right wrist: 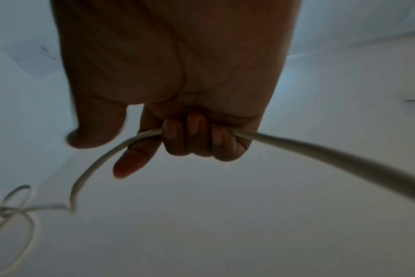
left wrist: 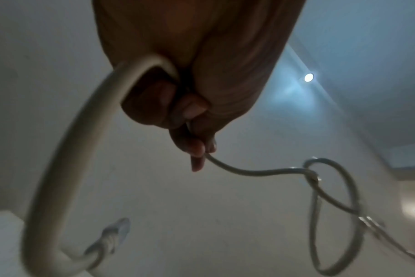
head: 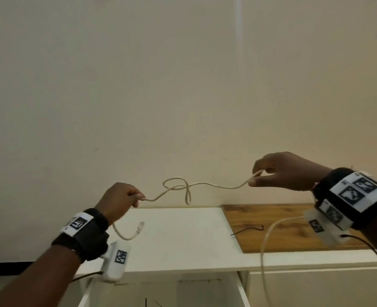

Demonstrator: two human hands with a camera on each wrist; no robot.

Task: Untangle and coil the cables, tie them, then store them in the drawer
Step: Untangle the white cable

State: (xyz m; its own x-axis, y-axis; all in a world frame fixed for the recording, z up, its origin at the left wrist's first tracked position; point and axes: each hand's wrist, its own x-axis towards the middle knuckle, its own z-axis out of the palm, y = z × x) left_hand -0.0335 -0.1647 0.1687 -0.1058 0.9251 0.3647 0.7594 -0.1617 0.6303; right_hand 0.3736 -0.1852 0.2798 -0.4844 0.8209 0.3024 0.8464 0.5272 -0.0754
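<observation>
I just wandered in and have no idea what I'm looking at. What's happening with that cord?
A person is holding a white cable up in the air, stretched between both hands. The left hand grips one part and the right hand another, with a loose knot hanging between them, not yet undone. A plug end dangles below the left hand. Beneath is a white cabinet top and an open drawer.
</observation>
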